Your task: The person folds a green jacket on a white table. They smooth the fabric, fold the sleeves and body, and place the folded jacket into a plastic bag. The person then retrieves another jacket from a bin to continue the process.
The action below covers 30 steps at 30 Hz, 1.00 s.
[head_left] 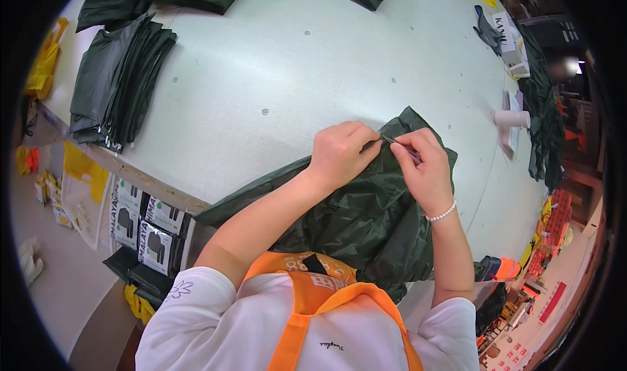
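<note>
A dark green, shiny waterproof garment (pixel 366 217) lies crumpled over the table edge in front of me and hangs against my apron. My left hand (pixel 343 152) pinches its upper edge between thumb and fingertips. Close beside it, my right hand (pixel 421 162) is closed around a slim small tool (pixel 413 154) with a dark purplish handle. A thin grey tip points from it toward the left fingertips. The tool's exact kind is mostly hidden by the fingers.
A stack of folded dark green garments (pixel 121 80) sits at the table's left, with more at the far edge. At right are a white box (pixel 511 44), a grey glove (pixel 487 31) and a pale cylinder (pixel 512 119). Packaged garments (pixel 157 247) stand below the left edge.
</note>
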Tool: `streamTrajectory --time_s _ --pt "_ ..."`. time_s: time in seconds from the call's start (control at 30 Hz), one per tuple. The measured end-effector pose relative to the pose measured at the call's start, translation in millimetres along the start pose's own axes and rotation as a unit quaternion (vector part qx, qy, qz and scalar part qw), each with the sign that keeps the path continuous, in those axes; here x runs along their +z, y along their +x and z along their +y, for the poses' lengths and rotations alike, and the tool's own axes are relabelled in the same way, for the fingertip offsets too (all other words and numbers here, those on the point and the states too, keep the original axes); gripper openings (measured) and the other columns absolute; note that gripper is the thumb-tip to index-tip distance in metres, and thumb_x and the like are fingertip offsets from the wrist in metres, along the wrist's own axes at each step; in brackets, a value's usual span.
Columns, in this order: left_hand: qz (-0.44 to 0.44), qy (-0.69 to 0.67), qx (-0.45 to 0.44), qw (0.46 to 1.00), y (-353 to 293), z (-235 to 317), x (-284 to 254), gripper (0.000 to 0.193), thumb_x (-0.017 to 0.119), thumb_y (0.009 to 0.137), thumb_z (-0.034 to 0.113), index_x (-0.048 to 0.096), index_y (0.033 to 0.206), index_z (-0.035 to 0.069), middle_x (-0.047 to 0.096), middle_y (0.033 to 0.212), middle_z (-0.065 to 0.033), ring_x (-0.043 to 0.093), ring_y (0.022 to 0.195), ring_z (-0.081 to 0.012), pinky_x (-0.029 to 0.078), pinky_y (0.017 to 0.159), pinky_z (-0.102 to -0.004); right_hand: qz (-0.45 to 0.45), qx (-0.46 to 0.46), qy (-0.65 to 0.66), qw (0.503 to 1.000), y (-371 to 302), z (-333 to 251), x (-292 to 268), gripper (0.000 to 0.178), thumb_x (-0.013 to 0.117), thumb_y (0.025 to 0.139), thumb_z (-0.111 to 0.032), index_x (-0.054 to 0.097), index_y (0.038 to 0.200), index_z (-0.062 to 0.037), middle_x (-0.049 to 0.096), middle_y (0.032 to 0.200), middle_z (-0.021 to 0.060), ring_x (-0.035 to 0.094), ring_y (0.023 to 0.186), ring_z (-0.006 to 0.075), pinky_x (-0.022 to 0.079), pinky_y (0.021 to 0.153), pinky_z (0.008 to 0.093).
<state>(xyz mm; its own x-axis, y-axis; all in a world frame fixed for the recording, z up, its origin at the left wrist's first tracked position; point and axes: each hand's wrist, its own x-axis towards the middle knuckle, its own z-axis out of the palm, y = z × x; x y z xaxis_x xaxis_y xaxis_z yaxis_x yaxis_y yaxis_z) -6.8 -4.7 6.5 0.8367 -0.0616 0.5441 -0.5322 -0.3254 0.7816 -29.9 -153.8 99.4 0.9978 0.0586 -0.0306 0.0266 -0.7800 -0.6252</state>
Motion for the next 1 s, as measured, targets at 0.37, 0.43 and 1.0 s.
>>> streamTrajectory --time_s 0.37,0.43,1.0 --pt "0.002 0.017 0.012 1.0 0.5 0.9 -0.5 0.014 0.074 0.066 0.005 0.062 0.072 0.007 0.058 0.064 -0.0046 0.057 0.056 -0.021 0.044 0.048 -0.03 0.022 -0.013 0.024 0.999 -2.7 12.6 3.8 0.013 0.067 0.082 -0.012 0.061 0.088 -0.0021 0.056 0.081 0.0064 0.059 0.065 0.0166 0.046 0.059 0.0258" --pt "-0.01 0.022 0.002 1.0 1.8 3.7 3.2 0.013 0.074 0.066 0.005 0.063 0.072 0.007 0.059 0.065 -0.005 0.058 0.056 -0.0213 0.045 0.049 -0.0302 0.066 0.001 0.095 0.993 -6.3 23.5 0.8 0.015 0.068 0.082 -0.013 0.061 0.09 -0.0018 0.056 0.083 0.0056 0.056 0.066 0.0136 0.045 0.06 0.0245" --pt "-0.24 0.147 0.048 0.958 -18.7 23.3 110.8 0.044 0.07 0.073 0.012 0.056 0.113 0.005 0.055 0.118 -0.0145 0.052 0.107 -0.0335 0.043 0.089 -0.0421 0.126 0.462 0.332 0.812 -112.2 347.5 -28.1 0.024 0.064 0.086 -0.018 0.064 0.103 -0.0009 0.052 0.066 -0.0039 0.042 0.052 0.0068 0.033 0.049 0.0229"
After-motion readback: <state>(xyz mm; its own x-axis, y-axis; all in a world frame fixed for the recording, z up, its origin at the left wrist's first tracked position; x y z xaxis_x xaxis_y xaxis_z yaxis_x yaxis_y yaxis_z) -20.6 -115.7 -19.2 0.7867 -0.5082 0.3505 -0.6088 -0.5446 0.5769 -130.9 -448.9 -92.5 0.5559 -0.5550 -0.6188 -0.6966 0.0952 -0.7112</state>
